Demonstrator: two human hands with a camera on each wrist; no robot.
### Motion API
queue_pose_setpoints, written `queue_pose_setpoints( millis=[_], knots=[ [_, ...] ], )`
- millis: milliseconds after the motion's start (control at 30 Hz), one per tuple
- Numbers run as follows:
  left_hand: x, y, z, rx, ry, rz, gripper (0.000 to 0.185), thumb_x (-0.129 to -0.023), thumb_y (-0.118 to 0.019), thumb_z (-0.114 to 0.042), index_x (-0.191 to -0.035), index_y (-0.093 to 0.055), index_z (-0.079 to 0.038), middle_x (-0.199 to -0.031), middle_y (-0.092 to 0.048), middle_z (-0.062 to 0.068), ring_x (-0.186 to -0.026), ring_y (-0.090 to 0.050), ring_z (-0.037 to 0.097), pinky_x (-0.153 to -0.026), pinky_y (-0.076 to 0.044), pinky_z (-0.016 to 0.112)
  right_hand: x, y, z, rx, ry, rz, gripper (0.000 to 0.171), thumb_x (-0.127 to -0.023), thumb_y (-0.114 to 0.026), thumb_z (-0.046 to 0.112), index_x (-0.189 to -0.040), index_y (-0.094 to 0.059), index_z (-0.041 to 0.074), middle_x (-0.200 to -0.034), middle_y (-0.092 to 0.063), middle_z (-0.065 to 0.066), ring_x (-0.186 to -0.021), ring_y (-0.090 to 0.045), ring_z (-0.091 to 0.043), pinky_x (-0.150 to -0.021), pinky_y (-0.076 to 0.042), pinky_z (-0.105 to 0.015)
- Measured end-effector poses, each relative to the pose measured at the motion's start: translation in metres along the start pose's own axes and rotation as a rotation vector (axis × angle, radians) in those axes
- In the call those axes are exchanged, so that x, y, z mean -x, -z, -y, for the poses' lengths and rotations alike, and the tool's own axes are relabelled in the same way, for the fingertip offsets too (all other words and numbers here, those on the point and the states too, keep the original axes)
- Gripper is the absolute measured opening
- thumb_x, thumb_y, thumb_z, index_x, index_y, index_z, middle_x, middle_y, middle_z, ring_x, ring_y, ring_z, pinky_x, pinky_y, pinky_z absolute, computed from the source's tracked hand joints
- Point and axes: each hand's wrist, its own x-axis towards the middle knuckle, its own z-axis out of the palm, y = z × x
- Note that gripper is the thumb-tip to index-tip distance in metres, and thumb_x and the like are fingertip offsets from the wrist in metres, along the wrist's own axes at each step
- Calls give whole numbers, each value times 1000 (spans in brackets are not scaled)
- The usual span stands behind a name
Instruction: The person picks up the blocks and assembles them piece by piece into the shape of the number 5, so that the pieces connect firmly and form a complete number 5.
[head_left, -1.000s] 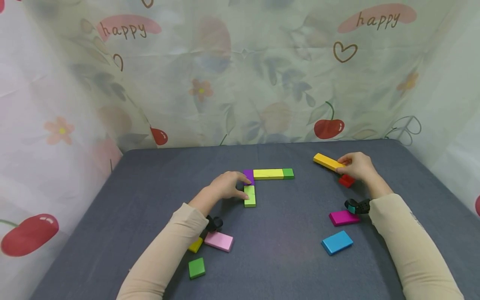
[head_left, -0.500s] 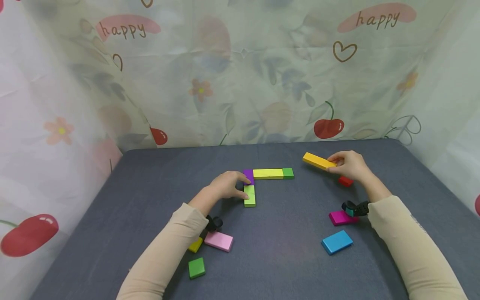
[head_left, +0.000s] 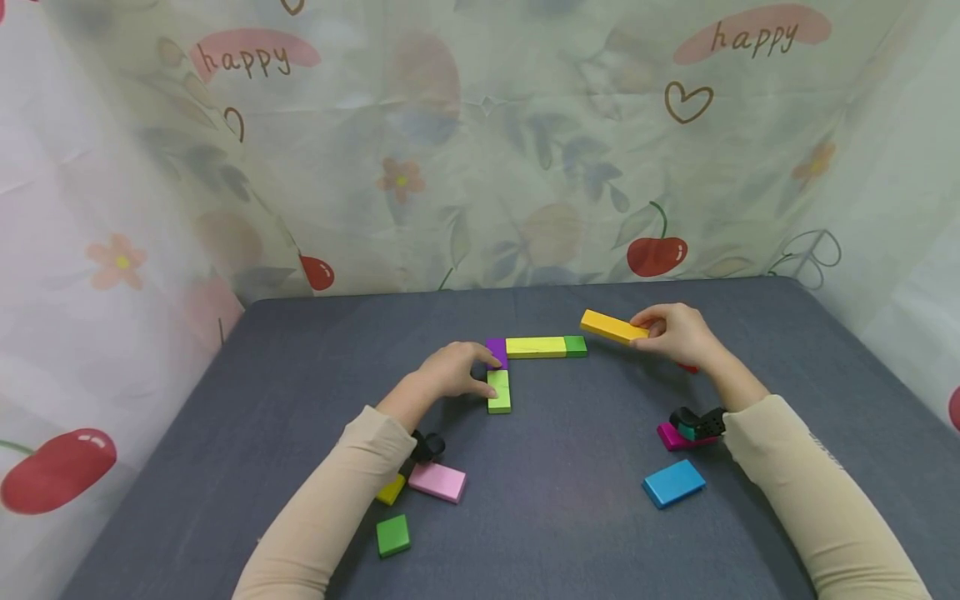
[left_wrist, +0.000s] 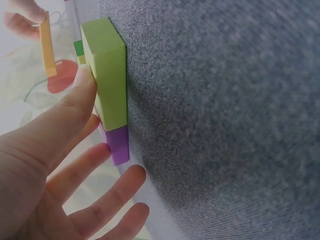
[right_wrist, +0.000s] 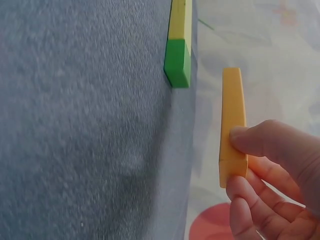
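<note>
In the head view my right hand (head_left: pixel 675 335) pinches a long orange block (head_left: pixel 606 326) near one end, thumb against fingers, raised off the table. The block's free end points toward a green block (head_left: pixel 575 347), which ends a row with a yellow block (head_left: pixel 536 347). This row meets a purple block (head_left: pixel 495 345) at its left end, and a lime green block (head_left: pixel 498 403) lies in front of the purple one, forming a corner. My left hand (head_left: pixel 453 369) rests on that corner, thumb touching the lime block and a fingertip on the purple one; its other fingers are spread in the left wrist view.
On the dark cloth-covered table (head_left: pixel 562 533) lie a pink block (head_left: pixel 438 482), a yellow block (head_left: pixel 391 490) and a green block (head_left: pixel 393 536) at left. At right are a blue block (head_left: pixel 673 483), a magenta block (head_left: pixel 670 437) and a partly hidden red block (head_left: pixel 687 368). A patterned curtain (head_left: pixel 480 150) hangs behind.
My right hand has carried the orange block leftward, closer to the green end of the row. The left hand and the laid blocks have stayed put.
</note>
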Motion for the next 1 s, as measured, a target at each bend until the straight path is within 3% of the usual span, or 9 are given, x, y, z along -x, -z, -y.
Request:
queue_pose_setpoints(
  millis=[1000],
  knots=[
    [0,-1,-1,2,26,10,49,-78,-74,-31,-123,-63,-16,-135,-56,4,-131,-46,24,-110,-37,40,0,-33,29,-43,209,113,30,-77,-73,10,-104,-67,-2,-91,-64,-13,-69,-50,-14,-59,-44,-20]
  ],
)
